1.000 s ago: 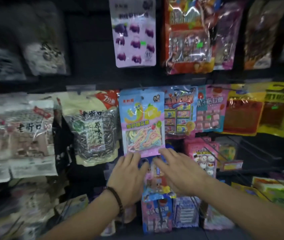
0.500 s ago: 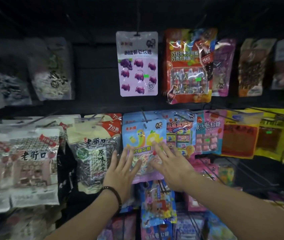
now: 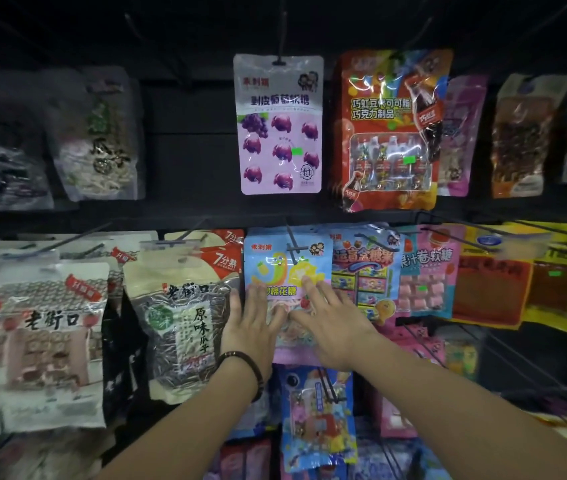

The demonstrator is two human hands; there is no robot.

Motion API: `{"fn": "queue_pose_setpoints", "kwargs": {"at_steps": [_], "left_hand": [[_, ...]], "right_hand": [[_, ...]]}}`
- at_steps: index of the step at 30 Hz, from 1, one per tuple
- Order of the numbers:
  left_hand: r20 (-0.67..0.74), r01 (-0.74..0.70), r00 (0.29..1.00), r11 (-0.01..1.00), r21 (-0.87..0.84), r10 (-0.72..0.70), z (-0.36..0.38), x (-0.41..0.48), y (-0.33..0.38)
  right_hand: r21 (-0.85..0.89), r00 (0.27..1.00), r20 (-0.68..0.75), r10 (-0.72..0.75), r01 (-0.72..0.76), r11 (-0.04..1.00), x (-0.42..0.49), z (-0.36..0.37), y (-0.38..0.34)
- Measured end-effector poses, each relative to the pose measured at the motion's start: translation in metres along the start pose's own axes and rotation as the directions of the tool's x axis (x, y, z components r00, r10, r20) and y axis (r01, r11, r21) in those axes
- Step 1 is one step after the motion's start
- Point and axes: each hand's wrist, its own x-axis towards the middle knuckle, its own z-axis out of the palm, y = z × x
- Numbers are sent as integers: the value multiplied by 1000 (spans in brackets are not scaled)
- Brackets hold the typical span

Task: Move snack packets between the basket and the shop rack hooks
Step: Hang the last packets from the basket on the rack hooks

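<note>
Fingers (image 3: 258,292) of the left hand (image 3: 251,327) are spread flat and apart against the lower half of the blue marshmallow packet (image 3: 287,268), and the right hand (image 3: 330,323) lies beside it, likewise splayed, gripping nothing. That packet hangs on a black hook (image 3: 292,245), whose prong passes through its top edge, with a sunflower seed bag (image 3: 185,320) just left of it and a candy box packet (image 3: 361,268) overlapping its right side. No basket is in view. Pressing with open palms risks sliding the packet sideways, so the hole could bind on the prong or tear. The neighbouring packets, crowded against it, could be nudged off their own hooks.
</note>
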Motion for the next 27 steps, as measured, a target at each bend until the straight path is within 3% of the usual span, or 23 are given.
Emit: {"fn": "queue_pose_setpoints", "kwargs": {"at_steps": [8, 13, 17, 21, 24, 27], "left_hand": [[-12, -29, 1000, 999, -38, 29, -3, -4, -6], [-140, -102, 987, 981, -163, 80, -4, -37, -16], [-270, 8, 959, 958, -287, -89, 12, -77, -47], [-156, 185, 959, 938, -294, -238, 40, -111, -84], [-77, 201, 969, 929, -312, -236, 57, -122, -96], [-84, 166, 975, 924, -344, -206, 72, -125, -100]], "right_hand": [[78, 1000, 20, -11, 10, 997, -1, -7, 5], [96, 1000, 24, -1, -1, 995, -15, -23, -15], [150, 985, -147, -89, 111, 983, -23, -44, -49], [67, 957, -227, -182, 202, 977, -23, -50, -89], [10, 959, -209, -193, 199, 980, -19, -45, -113], [2, 967, -185, -176, 180, 984, -14, -40, -134]]}}
